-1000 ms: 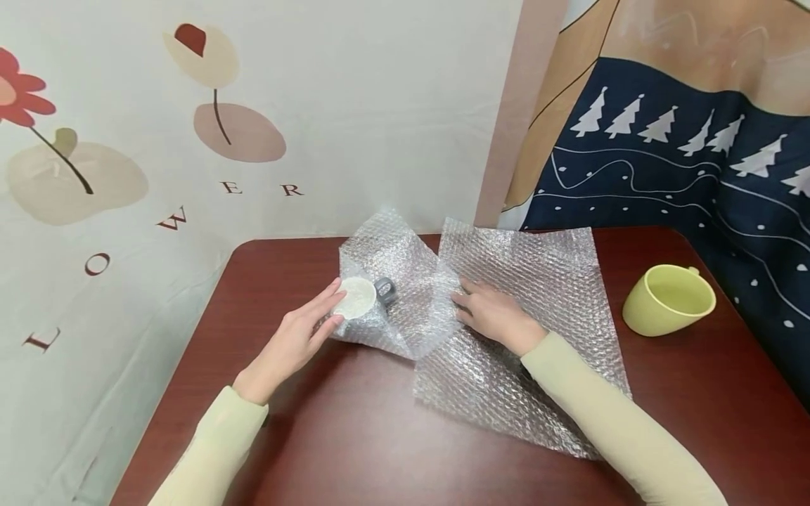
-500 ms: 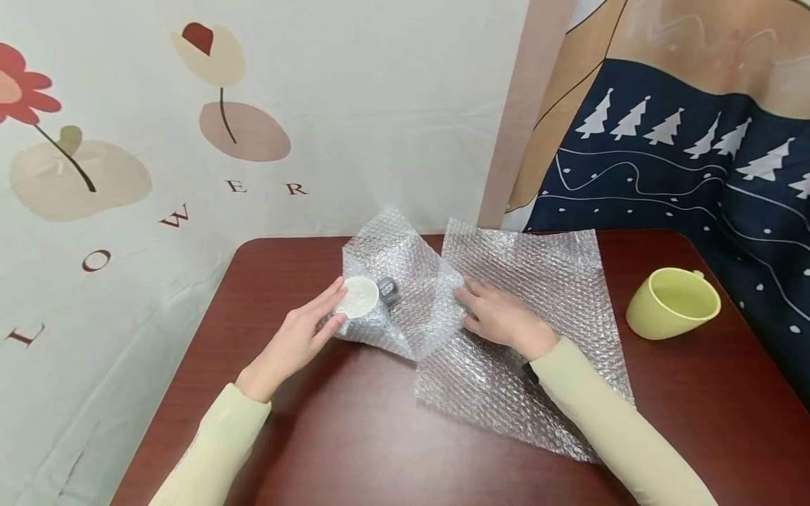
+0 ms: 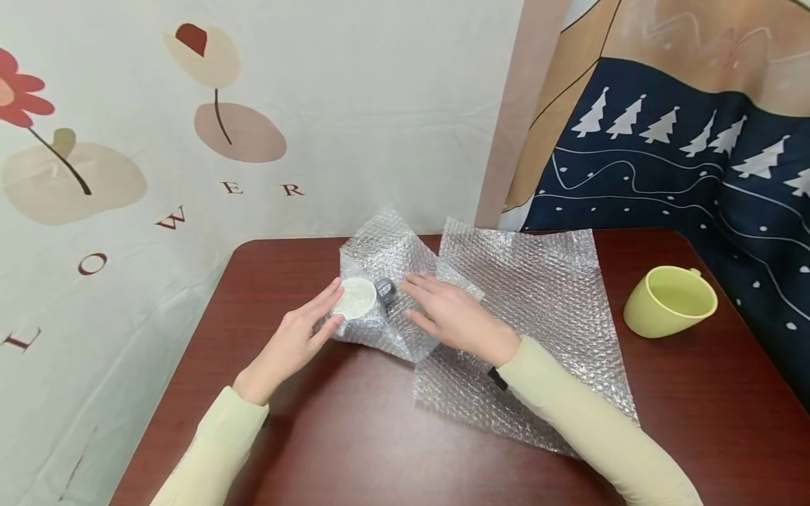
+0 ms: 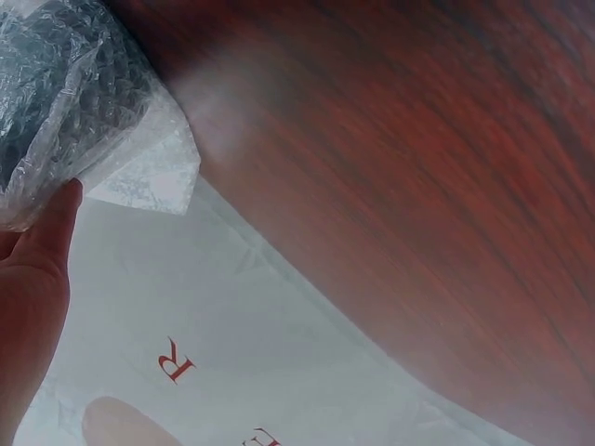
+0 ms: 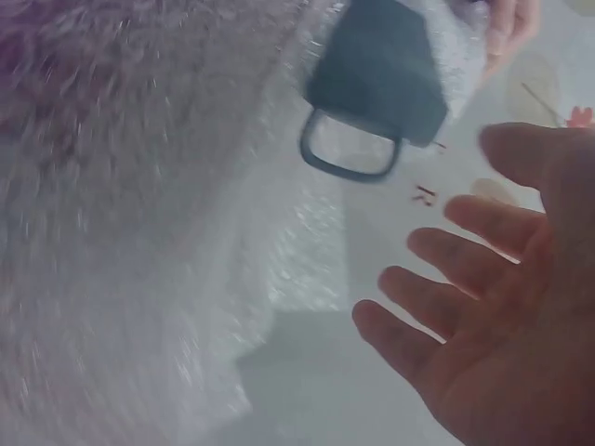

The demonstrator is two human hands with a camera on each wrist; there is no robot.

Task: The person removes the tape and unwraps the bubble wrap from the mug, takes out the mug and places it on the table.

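A dark grey-blue mug (image 3: 356,298) stands with a pale round end up and its handle (image 3: 384,290) to the right. Bubble wrap (image 3: 382,246) covers its near side and spreads behind and right of it. My left hand (image 3: 297,336) holds the wrapped mug from the left, its thumb on the film-covered side in the left wrist view. My right hand (image 3: 458,318), fingers straight and spread, is over the wrap just right of the handle. In the right wrist view its palm side shows nothing held; whether it touches the wrap I cannot tell.
A second, larger bubble wrap sheet (image 3: 538,281) lies flat to the right, partly under the first one and my right forearm. A yellow-green mug (image 3: 669,302) stands on the right of the reddish-brown table (image 3: 354,429). Printed cloths (image 3: 392,105) hang behind the table.
My right hand has moved left, from the right edge of the upper bubble wrap to beside the mug's handle. That right corner now shows uncovered. My left hand stays on the mug.
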